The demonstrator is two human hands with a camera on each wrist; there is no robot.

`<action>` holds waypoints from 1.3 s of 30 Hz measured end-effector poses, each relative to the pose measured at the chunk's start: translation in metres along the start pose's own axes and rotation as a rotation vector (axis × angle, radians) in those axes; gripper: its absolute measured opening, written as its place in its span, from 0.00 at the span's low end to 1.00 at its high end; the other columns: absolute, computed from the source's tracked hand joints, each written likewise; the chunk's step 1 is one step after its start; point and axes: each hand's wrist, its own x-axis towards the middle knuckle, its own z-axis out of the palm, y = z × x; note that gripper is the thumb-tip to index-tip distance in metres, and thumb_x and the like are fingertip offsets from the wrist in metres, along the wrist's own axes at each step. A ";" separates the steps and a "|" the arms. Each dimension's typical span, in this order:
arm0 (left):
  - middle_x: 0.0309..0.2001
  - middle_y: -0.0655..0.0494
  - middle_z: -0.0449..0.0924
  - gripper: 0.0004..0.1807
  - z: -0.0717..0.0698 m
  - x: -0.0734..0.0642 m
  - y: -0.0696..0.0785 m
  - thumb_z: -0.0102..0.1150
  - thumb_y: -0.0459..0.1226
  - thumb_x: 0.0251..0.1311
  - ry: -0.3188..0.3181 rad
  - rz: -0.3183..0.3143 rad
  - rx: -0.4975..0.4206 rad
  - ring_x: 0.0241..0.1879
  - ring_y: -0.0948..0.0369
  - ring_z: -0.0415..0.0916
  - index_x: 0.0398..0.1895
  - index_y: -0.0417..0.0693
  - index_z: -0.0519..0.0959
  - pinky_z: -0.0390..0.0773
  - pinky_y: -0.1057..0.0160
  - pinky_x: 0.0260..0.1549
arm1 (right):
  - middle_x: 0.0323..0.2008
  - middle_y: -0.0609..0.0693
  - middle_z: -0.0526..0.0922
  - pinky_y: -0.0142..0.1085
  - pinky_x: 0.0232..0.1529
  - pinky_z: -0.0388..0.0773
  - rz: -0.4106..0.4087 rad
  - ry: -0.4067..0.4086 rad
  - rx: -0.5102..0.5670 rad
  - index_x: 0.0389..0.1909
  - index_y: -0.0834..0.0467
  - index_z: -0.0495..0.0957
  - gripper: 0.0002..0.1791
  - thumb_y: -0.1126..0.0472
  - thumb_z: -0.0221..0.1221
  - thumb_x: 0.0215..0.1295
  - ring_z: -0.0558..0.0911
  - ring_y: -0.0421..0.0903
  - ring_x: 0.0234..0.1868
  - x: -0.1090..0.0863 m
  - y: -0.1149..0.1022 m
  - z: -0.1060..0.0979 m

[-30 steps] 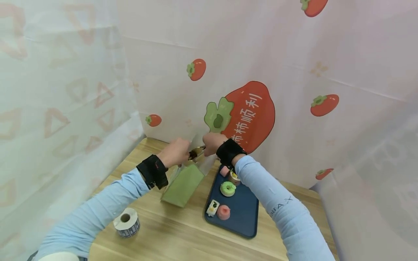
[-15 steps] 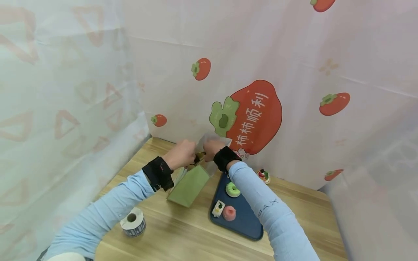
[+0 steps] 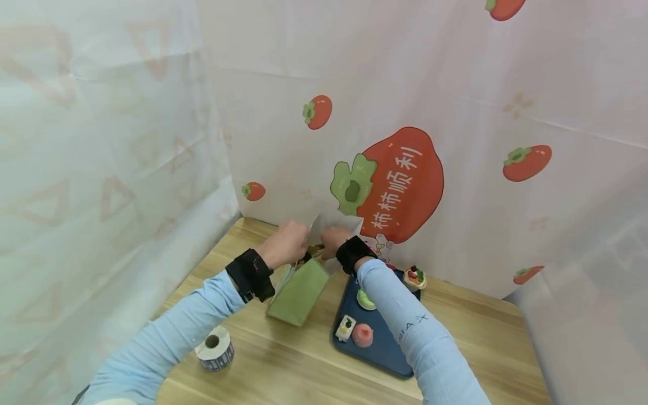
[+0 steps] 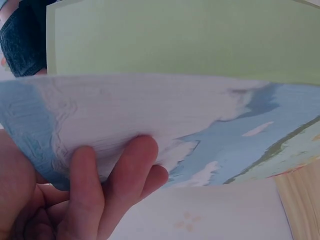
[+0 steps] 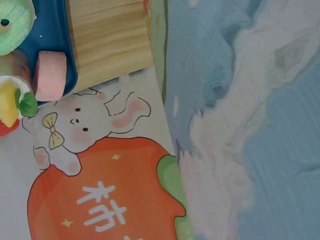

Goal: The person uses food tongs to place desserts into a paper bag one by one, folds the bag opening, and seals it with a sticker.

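Observation:
A paper bag [image 3: 297, 292] with a plain green side leans on the table, its mouth toward the back wall. My left hand [image 3: 286, 243] grips the rim of the bag; in the left wrist view its fingers [image 4: 135, 160] lie curled against the painted blue-and-white panel. My right hand [image 3: 336, 241] is in the bag's mouth, against the pale inner paper, with its fingertips hidden. A small golden-brown thing [image 3: 315, 250] shows between the two hands; I cannot tell whether the right hand holds it. The right wrist view shows the painted panel [image 5: 240, 120] and no fingers.
Right of the bag lies a dark blue tray [image 3: 374, 351] with a green donut [image 3: 365, 300], a white square cake [image 3: 346, 328] and a pink round cake [image 3: 362, 335]. A fruit tart [image 3: 415, 277] is at its back corner. A label roll [image 3: 215, 350] stands at left.
The view has shifted, so everything sits further right. My right hand has moved lower into the bag's mouth, and less of the golden-brown thing shows. The left hand keeps its grip.

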 end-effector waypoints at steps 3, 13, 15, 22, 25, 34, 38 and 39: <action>0.14 0.53 0.76 0.12 0.002 -0.002 -0.001 0.51 0.25 0.63 0.000 -0.010 -0.016 0.10 0.64 0.73 0.22 0.42 0.77 0.67 0.71 0.11 | 0.21 0.46 0.74 0.35 0.26 0.65 -0.001 -0.035 0.013 0.21 0.54 0.74 0.14 0.56 0.70 0.58 0.70 0.43 0.23 -0.001 0.003 -0.001; 0.13 0.52 0.76 0.11 -0.001 0.006 -0.008 0.49 0.24 0.59 -0.017 0.017 -0.050 0.09 0.63 0.72 0.22 0.40 0.76 0.66 0.70 0.13 | 0.20 0.44 0.64 0.34 0.27 0.60 -0.033 -0.059 -0.004 0.23 0.54 0.70 0.17 0.51 0.66 0.62 0.66 0.42 0.22 -0.047 0.017 -0.060; 0.14 0.52 0.77 0.10 -0.002 0.007 -0.008 0.49 0.24 0.59 -0.023 0.007 -0.057 0.10 0.63 0.72 0.24 0.39 0.77 0.66 0.70 0.13 | 0.23 0.45 0.68 0.33 0.27 0.62 -0.035 -0.053 0.035 0.30 0.57 0.76 0.14 0.52 0.66 0.63 0.68 0.43 0.23 -0.062 0.019 -0.075; 0.18 0.51 0.77 0.08 -0.004 0.003 -0.010 0.48 0.24 0.60 -0.037 -0.026 -0.043 0.12 0.62 0.72 0.29 0.38 0.77 0.68 0.68 0.15 | 0.22 0.46 0.67 0.31 0.24 0.61 -0.075 -0.011 0.170 0.33 0.59 0.77 0.12 0.53 0.65 0.63 0.66 0.41 0.21 -0.104 0.039 -0.104; 0.17 0.51 0.77 0.08 -0.004 0.003 -0.012 0.48 0.24 0.60 -0.034 -0.019 -0.033 0.11 0.61 0.72 0.27 0.39 0.76 0.68 0.68 0.15 | 0.19 0.45 0.64 0.31 0.23 0.60 -0.089 0.006 0.221 0.29 0.58 0.77 0.12 0.53 0.64 0.63 0.65 0.41 0.19 -0.120 0.048 -0.110; 0.23 0.48 0.78 0.06 -0.006 0.003 -0.016 0.49 0.25 0.58 -0.051 -0.047 -0.029 0.13 0.60 0.74 0.27 0.37 0.75 0.71 0.68 0.15 | 0.27 0.50 0.80 0.34 0.26 0.67 -0.122 0.177 0.361 0.45 0.61 0.81 0.14 0.57 0.65 0.63 0.74 0.42 0.22 -0.178 0.071 -0.104; 0.25 0.46 0.77 0.06 -0.008 0.003 -0.018 0.48 0.25 0.59 -0.066 -0.069 -0.037 0.15 0.59 0.74 0.30 0.36 0.76 0.72 0.67 0.17 | 0.34 0.51 0.83 0.37 0.31 0.71 -0.116 0.301 0.388 0.52 0.61 0.80 0.18 0.59 0.65 0.64 0.76 0.43 0.28 -0.206 0.083 -0.080; 0.25 0.46 0.77 0.06 -0.009 0.003 -0.018 0.48 0.24 0.59 -0.065 -0.069 -0.036 0.15 0.59 0.74 0.30 0.36 0.76 0.72 0.66 0.17 | 0.34 0.51 0.83 0.36 0.30 0.71 -0.113 0.322 0.398 0.52 0.61 0.80 0.17 0.60 0.65 0.63 0.76 0.43 0.28 -0.213 0.086 -0.072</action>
